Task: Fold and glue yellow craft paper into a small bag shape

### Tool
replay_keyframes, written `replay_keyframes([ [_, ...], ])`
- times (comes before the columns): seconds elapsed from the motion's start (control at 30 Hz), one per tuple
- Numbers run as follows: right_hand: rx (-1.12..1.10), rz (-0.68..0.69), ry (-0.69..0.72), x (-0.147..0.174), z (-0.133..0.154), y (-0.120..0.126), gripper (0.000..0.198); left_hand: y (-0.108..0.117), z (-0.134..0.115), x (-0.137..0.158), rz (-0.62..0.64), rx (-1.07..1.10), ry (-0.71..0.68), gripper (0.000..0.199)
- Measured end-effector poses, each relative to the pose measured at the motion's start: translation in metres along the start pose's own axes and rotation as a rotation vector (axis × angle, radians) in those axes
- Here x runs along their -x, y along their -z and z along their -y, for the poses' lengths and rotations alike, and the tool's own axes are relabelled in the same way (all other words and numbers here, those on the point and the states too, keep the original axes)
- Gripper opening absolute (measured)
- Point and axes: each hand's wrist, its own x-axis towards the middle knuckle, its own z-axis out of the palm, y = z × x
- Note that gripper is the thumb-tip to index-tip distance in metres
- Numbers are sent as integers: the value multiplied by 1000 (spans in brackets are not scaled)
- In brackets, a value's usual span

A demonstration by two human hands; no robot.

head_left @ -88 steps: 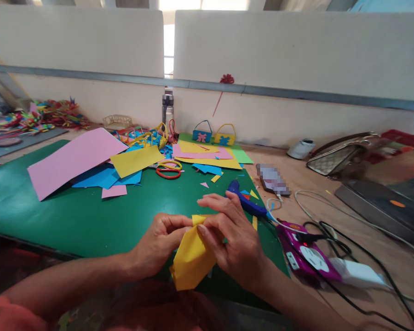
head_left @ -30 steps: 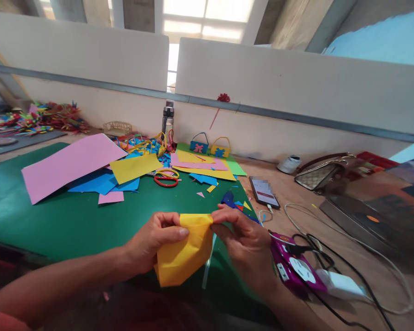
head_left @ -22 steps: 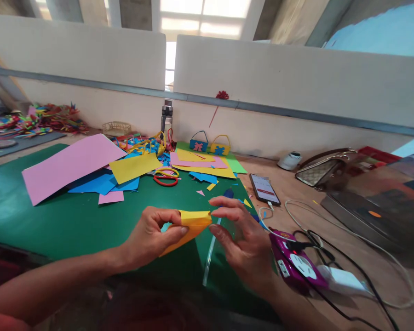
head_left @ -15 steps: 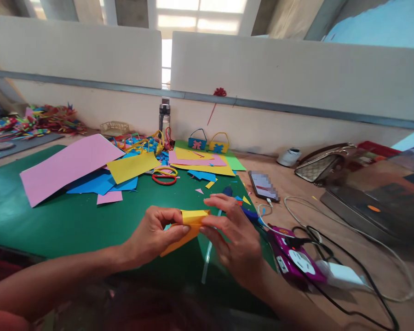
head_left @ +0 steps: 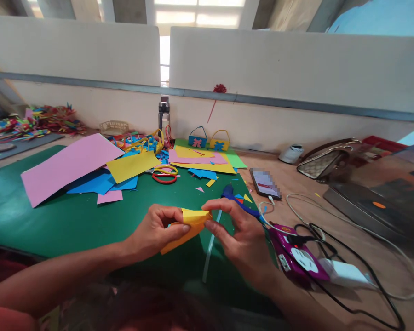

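A folded piece of yellow paper (head_left: 189,227) is held between my two hands above the green mat (head_left: 131,220). My left hand (head_left: 162,227) pinches its left side, thumb in front. At its right end, the thumb and forefinger of my right hand (head_left: 241,234) close on the edge. Just behind my right hand lies a blue glue gun (head_left: 229,192), partly hidden by the fingers. A clear glue stick (head_left: 210,257) reaches down the mat below the paper. Scissors (head_left: 164,174) with red and yellow handles rest farther back.
Pink sheet (head_left: 69,165), yellow sheet (head_left: 134,165) and blue paper (head_left: 93,183) lie at left. Two small paper bags (head_left: 219,144) stand at the back. On the right are a phone (head_left: 265,183), a purple power strip (head_left: 296,257) with tangled cables, and a handbag (head_left: 319,165).
My right hand has shifted slightly right, its thumb and forefinger now pinching the paper's right end. More of the blue glue gun shows. My left hand keeps its hold.
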Motion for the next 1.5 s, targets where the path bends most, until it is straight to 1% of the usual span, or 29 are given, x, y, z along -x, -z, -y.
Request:
replay_keyframes([
  [0.07, -50, 14, -73, -1, 2, 0, 12, 0, 1, -1, 11, 95, 51, 27],
  [0.13, -93, 11, -111, -2, 3, -1, 11, -2, 1, -2, 7, 156, 82, 28],
  [0.2, -122, 10, -127, -2, 3, -1, 12, -4, -1, -3, -8, 204, 127, 28],
  [0.27, -137, 12, -137, -2, 2, -2, 12, -5, -2, -4, -15, 269, 202, 29],
  [0.4, -156, 14, -170, -2, 0, -3, 15, -5, -3, -6, 3, 378, 327, 32],
  [0.53, -169, 21, -183, -1, -2, -4, 15, -3, -1, -7, 24, 426, 365, 33],
  [0.67, -158, 6, -163, -1, -4, -5, 16, -2, 0, -7, 1, 423, 359, 33],
  [0.8, -133, -9, -141, -1, -4, -7, 16, -2, 0, -5, -30, 369, 306, 33],
  [0.9, -117, 3, -96, -1, -3, -9, 14, 2, -7, -3, -34, 221, 231, 28],
  [0.97, -88, 2, -69, 0, -4, -10, 14, 6, -15, -2, -41, 3, 128, 22],
  [1.03, -39, -7, -54, 0, -5, -12, 15, 10, -24, -3, -94, -231, -72, 15],
  [1.1, 6, -3, -48, 0, -9, -14, 18, 13, -29, -7, -151, -356, -219, 12],
  [1.13, 23, 1, -46, 0, -11, -15, 19, 15, -29, -9, -164, -384, -249, 12],
  [1.17, 37, 7, -45, -1, -14, -16, 20, 15, -28, -12, -161, -385, -239, 12],
  [1.2, 52, 11, -45, -1, -17, -16, 20, 16, -26, -14, -145, -363, -194, 12],
  [1.23, 68, 12, -46, -2, -20, -17, 20, 17, -22, -17, -117, -321, -124, 13],
  [1.3, 104, 11, -35, -3, -25, -20, 20, 19, -14, -21, -65, -165, 46, 18],
  [1.4, 152, 14, 65, -4, -28, -25, 24, 23, -3, -24, -57, 52, 190, 23],
  [1.5, 191, 24, 192, -3, -28, -31, 28, 24, 0, -24, -67, 162, 248, 25],
])
